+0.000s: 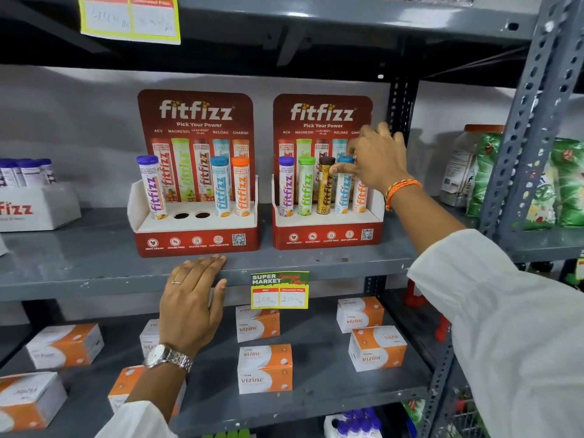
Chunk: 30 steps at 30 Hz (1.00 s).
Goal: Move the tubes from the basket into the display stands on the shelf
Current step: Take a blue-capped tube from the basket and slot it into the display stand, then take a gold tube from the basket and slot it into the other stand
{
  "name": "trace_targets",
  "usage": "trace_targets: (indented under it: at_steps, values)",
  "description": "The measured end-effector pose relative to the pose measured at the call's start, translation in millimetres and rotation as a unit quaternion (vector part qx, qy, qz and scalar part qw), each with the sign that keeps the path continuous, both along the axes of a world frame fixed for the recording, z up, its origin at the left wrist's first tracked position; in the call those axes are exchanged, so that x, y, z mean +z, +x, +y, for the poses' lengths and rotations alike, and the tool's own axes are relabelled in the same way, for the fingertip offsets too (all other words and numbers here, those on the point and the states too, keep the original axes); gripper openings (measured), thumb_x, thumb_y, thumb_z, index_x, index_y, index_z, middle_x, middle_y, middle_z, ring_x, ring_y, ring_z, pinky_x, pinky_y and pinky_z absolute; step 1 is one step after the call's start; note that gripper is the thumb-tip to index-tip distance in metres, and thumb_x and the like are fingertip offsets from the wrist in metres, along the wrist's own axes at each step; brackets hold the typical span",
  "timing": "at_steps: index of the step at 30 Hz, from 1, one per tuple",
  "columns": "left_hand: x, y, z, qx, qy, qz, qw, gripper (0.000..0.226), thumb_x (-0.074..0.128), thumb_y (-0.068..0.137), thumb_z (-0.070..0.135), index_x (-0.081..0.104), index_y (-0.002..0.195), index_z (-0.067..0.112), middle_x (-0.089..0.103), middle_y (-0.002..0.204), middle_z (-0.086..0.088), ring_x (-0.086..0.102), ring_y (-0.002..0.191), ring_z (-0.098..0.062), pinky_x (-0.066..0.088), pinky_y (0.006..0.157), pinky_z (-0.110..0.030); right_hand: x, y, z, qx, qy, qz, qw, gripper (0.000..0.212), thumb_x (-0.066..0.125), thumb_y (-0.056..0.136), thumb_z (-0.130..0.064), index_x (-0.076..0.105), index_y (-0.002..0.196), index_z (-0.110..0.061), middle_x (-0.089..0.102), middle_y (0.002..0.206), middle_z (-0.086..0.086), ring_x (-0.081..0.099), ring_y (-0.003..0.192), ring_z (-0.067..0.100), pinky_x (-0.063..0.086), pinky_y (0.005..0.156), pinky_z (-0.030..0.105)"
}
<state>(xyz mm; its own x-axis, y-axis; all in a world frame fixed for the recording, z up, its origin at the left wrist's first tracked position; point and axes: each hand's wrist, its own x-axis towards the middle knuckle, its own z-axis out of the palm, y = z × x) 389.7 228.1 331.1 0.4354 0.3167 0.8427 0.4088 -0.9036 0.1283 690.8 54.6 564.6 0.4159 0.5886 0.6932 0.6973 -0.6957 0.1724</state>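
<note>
Two red fitfizz display stands sit on the grey shelf (94, 267). The left stand (196, 238) holds a purple tube (151, 188), a blue tube (220, 188) and an orange tube (241, 188); two middle holes (191, 215) are empty. The right stand (328, 237) holds purple (286, 188), green (305, 188), brown (325, 191), blue (343, 192) and orange (359, 197) tubes. My right hand (376, 159) hovers over the orange tube's top with fingers spread, its thumb tip by the brown tube's cap. My left hand (192, 298) lies flat on the shelf's front edge.
A white fitfizz box (34, 210) with purple-capped tubes stands at far left. Several orange vizinc boxes (264, 368) lie on the shelf below. A price tag (279, 290) hangs from the shelf edge. Green packets (565, 181) sit beyond the right upright (518, 128). More purple-capped tubes (357, 420) show at the bottom.
</note>
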Motion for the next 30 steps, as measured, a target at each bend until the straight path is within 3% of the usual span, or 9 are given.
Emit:
trace_targets:
  at_steps: [4,8,11,16,20,23,26,30]
  values:
    - [5,-7,-3,-0.018,-0.025,0.028,0.999,0.049,0.040,0.100,0.038,0.060,0.135,0.010,0.065,0.133,-0.011,0.059,0.121,-0.031,0.035,0.112,-0.046,1,-13,2,0.042,0.061,0.010,0.997,0.081,0.047,0.069,-0.085,0.066,0.116,-0.021,0.061,0.124,0.008,0.046,0.123,0.034,0.040,0.099,0.057]
    - [9,-27,-7,-0.048,-0.055,0.023,0.997,0.048,0.043,0.099,0.034,0.058,0.138,0.010,0.060,0.140,-0.008,0.054,0.131,-0.026,0.032,0.117,-0.041,-7,-58,14,0.145,0.137,-0.001,0.980,0.077,0.039,0.072,-0.084,0.067,0.111,-0.023,0.059,0.115,0.005,0.047,0.115,0.031,0.041,0.089,0.046]
    - [3,-58,-12,-0.047,-0.066,-0.021,0.997,0.044,0.049,0.097,0.024,0.059,0.136,0.009,0.059,0.140,-0.006,0.051,0.133,-0.021,0.029,0.119,-0.036,-22,-106,34,0.259,0.207,-0.007,0.944,0.066,0.041,0.083,-0.078,0.071,0.098,-0.021,0.062,0.103,0.005,0.052,0.104,0.030,0.036,0.080,0.037]
    - [-45,-147,-22,0.008,-0.115,-0.053,0.992,0.041,0.056,0.094,0.012,0.060,0.134,0.008,0.058,0.141,-0.003,0.050,0.135,-0.020,0.037,0.114,-0.044,-73,-196,81,0.425,0.225,0.022,0.877,0.048,0.047,0.099,-0.055,0.072,0.092,-0.015,0.065,0.098,0.007,0.056,0.093,0.032,0.039,0.081,0.040]
    - [-120,-242,-45,0.103,-0.237,-0.073,0.963,0.040,0.049,0.098,0.031,0.061,0.134,0.017,0.059,0.139,0.005,0.051,0.134,-0.015,0.036,0.113,-0.033,-134,-278,123,0.528,0.180,0.077,0.826,0.035,0.051,0.101,-0.038,0.072,0.093,-0.012,0.066,0.097,0.008,0.056,0.092,0.033,0.042,0.083,0.046]
    - [-189,-309,-76,0.183,-0.317,-0.059,0.929,0.047,0.040,0.100,0.045,0.063,0.131,0.019,0.060,0.136,0.008,0.050,0.129,-0.006,0.030,0.113,-0.023,-201,-347,157,0.595,0.093,0.139,0.786,0.022,0.055,0.100,-0.027,0.070,0.092,-0.013,0.065,0.095,0.007,0.054,0.089,0.032,0.044,0.083,0.047]
    - [-245,-359,-114,0.253,-0.378,-0.036,0.890,0.041,0.045,0.098,0.040,0.063,0.131,0.021,0.062,0.134,0.008,0.053,0.127,-0.012,0.026,0.114,-0.018,-285,-421,184,0.640,-0.047,0.205,0.739,0.020,0.052,0.099,-0.024,0.069,0.095,-0.015,0.064,0.098,0.005,0.054,0.093,0.030,0.044,0.087,0.047]
    - [-297,-396,-159,0.279,-0.445,0.021,0.851,0.040,0.048,0.096,0.033,0.063,0.130,0.018,0.062,0.133,0.005,0.054,0.125,-0.017,0.017,0.115,-0.012,-388,-517,193,0.660,-0.219,0.305,0.651,0.014,0.063,0.094,-0.022,0.070,0.096,-0.011,0.064,0.098,0.009,0.057,0.094,0.030,0.044,0.091,0.041]
